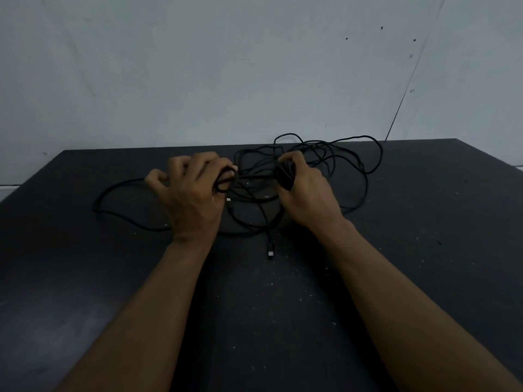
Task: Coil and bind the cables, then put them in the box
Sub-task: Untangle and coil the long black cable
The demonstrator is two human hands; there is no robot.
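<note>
Coiling step: left hand (195,190) grips loops of thin black tangled cable (365,171); right hand (300,188) clutches gathered bundle near worktop (424,250) far edge. Next: draw in slack.

Dim, cool, even light fills the wide-angle head view, with no hard glare anywhere. The pale wall (198,66) is the brightest area, greying towards the top corners. The dark bench (424,236) swallows most detail. A faint dull sheen shows on its near left part, and small white specks stand out. The black cables (256,181) nearly merge with the bench and read clearest where they cross the wall. Soft, weak shadows lie under the left hand (192,193) and right hand (305,190). The fingers (175,165) look slightly smeared. Lens distortion tilts the wall seam (407,80) at right and stretches both forearms towards the bottom corners.
</note>
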